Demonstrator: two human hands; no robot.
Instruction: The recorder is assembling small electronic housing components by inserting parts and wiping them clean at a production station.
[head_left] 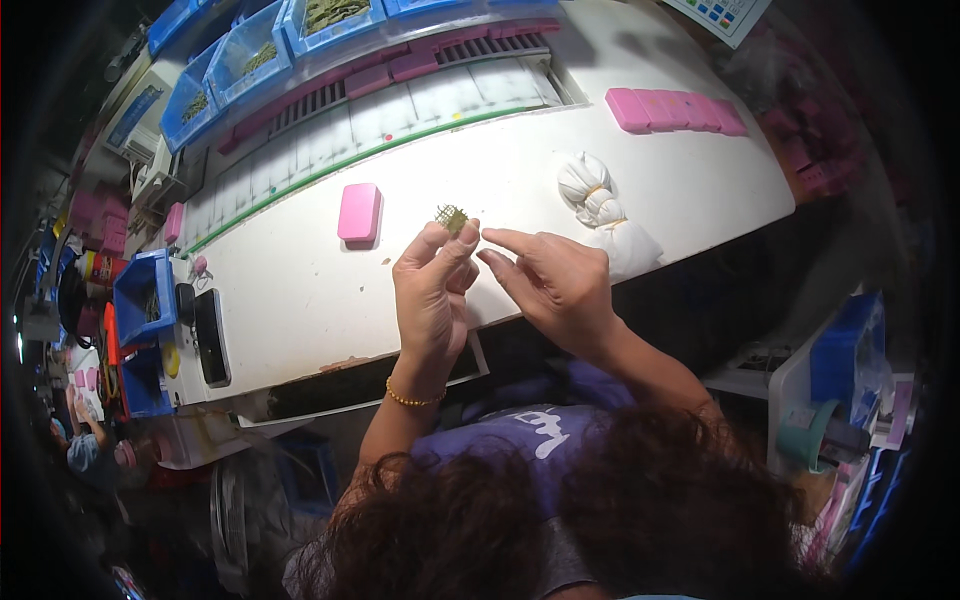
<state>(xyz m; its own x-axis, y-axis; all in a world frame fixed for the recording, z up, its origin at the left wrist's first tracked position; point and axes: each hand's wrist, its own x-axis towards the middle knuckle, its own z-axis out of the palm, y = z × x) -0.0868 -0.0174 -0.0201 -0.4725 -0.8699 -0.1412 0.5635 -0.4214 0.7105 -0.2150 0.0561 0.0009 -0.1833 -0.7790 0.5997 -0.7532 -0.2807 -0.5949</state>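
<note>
Between the thumb and fingers of my left hand (432, 285) is a small greenish-gold mesh piece (452, 217), held up over the white table (300, 330). Close beside it on the right is my right hand (560, 280). Its index finger and thumb point toward the piece with a gap between them, and I see nothing in them. The other fingers are bent and partly hidden. A pink rectangular block (358, 213) lies on the table to the left of my hands. Right of them rests a knotted white cloth bundle (597, 203).
A row of joined pink blocks (676, 111) sits at the far right. Along the back runs a white belt with a green edge (330, 165), with blue bins (250, 55) of greenish pieces beyond. A dark phone (210, 338) and a blue bin (147, 295) are at the left edge.
</note>
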